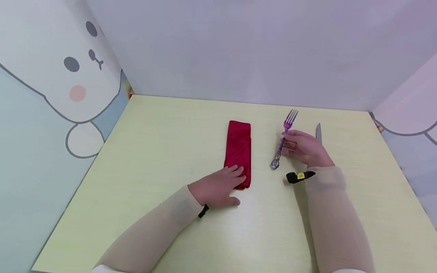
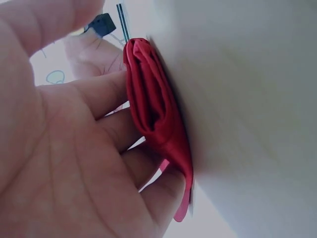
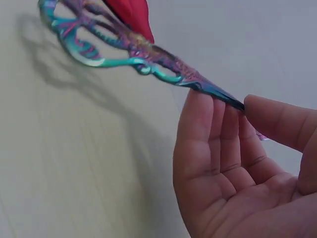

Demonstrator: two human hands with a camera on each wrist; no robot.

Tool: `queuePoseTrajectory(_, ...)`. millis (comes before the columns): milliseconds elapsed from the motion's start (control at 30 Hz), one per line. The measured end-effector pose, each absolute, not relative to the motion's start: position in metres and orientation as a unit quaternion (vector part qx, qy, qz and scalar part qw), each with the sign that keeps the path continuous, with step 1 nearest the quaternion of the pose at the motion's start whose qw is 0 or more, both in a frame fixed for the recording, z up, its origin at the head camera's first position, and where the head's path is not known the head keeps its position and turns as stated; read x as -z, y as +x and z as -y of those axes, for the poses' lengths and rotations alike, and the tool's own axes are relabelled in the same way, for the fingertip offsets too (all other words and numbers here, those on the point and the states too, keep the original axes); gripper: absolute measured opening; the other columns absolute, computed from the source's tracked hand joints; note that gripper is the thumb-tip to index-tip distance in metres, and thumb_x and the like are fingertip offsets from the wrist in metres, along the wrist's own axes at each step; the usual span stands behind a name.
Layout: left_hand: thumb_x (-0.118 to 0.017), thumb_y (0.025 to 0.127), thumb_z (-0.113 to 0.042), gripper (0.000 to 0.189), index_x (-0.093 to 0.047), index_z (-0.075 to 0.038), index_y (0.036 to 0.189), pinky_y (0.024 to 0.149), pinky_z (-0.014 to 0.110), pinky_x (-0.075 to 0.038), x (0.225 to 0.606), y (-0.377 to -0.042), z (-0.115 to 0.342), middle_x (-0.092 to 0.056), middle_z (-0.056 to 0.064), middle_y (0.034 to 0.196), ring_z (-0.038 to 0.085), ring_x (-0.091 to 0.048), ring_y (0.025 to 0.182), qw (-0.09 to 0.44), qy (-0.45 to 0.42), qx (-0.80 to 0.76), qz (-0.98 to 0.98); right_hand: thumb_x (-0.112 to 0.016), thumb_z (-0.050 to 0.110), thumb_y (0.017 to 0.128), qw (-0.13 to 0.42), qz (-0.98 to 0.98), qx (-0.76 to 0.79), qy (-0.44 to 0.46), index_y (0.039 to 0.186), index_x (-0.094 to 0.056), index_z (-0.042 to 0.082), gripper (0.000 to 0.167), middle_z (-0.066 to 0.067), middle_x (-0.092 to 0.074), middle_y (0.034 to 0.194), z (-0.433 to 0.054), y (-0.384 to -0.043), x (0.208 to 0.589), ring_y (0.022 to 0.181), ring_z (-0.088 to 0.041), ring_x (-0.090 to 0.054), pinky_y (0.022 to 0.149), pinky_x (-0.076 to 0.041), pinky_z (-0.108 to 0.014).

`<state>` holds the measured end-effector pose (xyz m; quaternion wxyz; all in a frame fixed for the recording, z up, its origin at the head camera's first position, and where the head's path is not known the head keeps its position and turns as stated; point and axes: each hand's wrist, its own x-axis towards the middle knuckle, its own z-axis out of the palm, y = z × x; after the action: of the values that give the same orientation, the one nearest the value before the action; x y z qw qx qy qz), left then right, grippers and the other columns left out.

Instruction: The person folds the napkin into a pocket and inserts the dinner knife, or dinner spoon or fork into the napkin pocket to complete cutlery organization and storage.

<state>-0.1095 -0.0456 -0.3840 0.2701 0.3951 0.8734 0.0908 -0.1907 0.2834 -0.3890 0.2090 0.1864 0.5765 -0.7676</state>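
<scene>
A folded red cloth napkin [image 1: 239,144] lies lengthwise on the table. My left hand [image 1: 220,186] rests on its near end with the fingers spread; in the left wrist view those fingers touch the side of the layered napkin [image 2: 153,109]. To the right, my right hand [image 1: 304,146] pinches a purple iridescent fork [image 1: 288,125] by its handle, tines pointing away. The right wrist view shows the ornate openwork handle [image 3: 143,57] held between thumb and fingertips, its shadow falling on the table below. Beyond the right hand lies a knife [image 1: 318,132], its handle hidden behind the hand.
The pale wooden table [image 1: 164,140] meets a plain light wall [image 1: 246,53] at its far edge. Side panels printed with a cartoon animal [image 1: 78,76] stand at left and right. A small black camera [image 1: 300,176] is strapped at the right wrist.
</scene>
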Motion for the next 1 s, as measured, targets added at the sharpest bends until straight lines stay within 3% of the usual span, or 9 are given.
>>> queuePoseTrajectory(267, -0.066, 0.099, -0.048, 0.077, -0.035, -0.016, 0.162, 0.124, 0.035, -0.019, 0.388, -0.107, 0.041, -0.019, 0.002, 0.171, 0.024, -0.010, 0.158, 0.259, 0.392, -0.071, -0.880, -0.055, 0.010, 0.107, 0.225, -0.631, 0.723, 0.170, 0.145, -0.044, -0.003, 0.042, -0.011, -0.060, 0.124, -0.234, -0.212, 0.392, 0.095, -0.017, -0.062, 0.087, -0.057, -0.029)
queuePoseTrajectory(533, -0.066, 0.098, -0.048, 0.077, -0.037, -0.014, 0.161, 0.124, 0.033, -0.017, 0.388, -0.106, 0.037, -0.022, 0.005, 0.170, 0.025, -0.012, 0.157, 0.237, 0.405, -0.048, -0.882, -0.056, 0.012, 0.107, 0.245, -0.676, 0.686, 0.113, 0.134, -0.051, -0.010, 0.036, -0.015, -0.060, 0.115, -0.195, -0.225, 0.397, 0.090, -0.020, -0.064, 0.090, -0.059, -0.033)
queuePoseTrajectory(1000, -0.070, 0.096, -0.046, 0.079, -0.038, -0.014, 0.161, 0.124, 0.035, -0.021, 0.387, -0.104, 0.039, -0.025, 0.004, 0.169, 0.025, -0.015, 0.157, 0.233, 0.397, -0.050, -0.886, -0.055, 0.009, 0.107, 0.231, -0.713, 0.655, 0.092, 0.115, -0.055, -0.004, 0.015, -0.018, -0.057, 0.111, -0.152, -0.252, 0.398, 0.097, -0.025, -0.059, 0.091, -0.058, -0.034)
